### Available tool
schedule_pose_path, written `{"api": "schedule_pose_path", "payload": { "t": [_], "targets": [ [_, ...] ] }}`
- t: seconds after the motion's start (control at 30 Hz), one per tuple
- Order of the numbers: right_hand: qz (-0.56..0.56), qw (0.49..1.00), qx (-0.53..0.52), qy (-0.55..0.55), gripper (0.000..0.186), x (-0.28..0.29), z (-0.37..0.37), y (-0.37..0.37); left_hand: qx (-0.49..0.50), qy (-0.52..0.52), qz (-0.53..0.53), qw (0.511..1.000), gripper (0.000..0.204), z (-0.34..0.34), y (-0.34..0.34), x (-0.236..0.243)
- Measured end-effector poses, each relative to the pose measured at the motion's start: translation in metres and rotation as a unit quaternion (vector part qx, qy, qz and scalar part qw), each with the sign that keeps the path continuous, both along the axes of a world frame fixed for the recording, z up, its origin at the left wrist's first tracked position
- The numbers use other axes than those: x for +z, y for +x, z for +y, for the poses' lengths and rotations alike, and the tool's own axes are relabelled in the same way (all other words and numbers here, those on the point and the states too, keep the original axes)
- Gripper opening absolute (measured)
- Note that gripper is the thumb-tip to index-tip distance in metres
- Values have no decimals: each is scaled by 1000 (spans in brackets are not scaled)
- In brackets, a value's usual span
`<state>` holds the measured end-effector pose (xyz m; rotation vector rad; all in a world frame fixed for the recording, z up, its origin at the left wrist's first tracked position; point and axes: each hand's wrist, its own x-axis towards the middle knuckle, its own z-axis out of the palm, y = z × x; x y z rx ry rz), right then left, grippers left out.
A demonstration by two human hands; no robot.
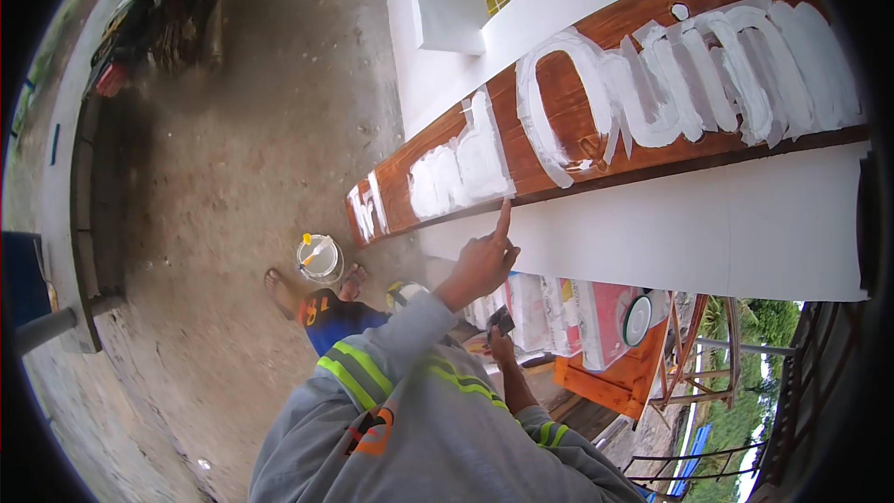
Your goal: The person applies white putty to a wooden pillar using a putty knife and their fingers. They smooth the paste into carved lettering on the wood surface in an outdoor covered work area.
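Closest to the camera is the person's grey long-sleeve top with two yellow-green reflective bands (pixel 358 370) on the left arm and one more on the right. The left hand (pixel 481 264) is raised with just the index finger stuck out, tip touching the lower edge of the wooden board (pixel 577 98); the other fingers are curled in and it's got nothing in it. The right hand (pixel 503 346) sits lower, closed around one small dark tool (pixel 501 319). Could be a scraper or a brush, too small to tell.

Down past the arms you can see two bare feet (pixel 279 287) on the dirt ground, and just beside them one clear plastic bucket (pixel 320 258) with a white-handled brush standing in it. To the right is an orange wooden stand (pixel 619 377) with some white containers next to it.

Further up, the one long brown board runs diagonally, smeared with white filler (pixel 461 168) in several patches: small ones at the left end, big loopy strokes to the right. White wall panels sit above and below it. Far top left there's one parked motorbike (pixel 140 9).
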<state>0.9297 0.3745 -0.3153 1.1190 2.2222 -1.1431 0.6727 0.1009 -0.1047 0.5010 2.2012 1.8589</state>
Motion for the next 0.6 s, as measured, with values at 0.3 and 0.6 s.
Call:
{"api": "schedule_pose_path", "payload": {
  "t": [0.3,0.6],
  "targets": [
    [12,991,126,47,51,-28,43,26,-51,-73,56,994,53,2,8,-20],
    [-37,998,37,25,53,38,-15,-15,-61,-44,-66,995,23,-59,59,-88]
  ]
}}
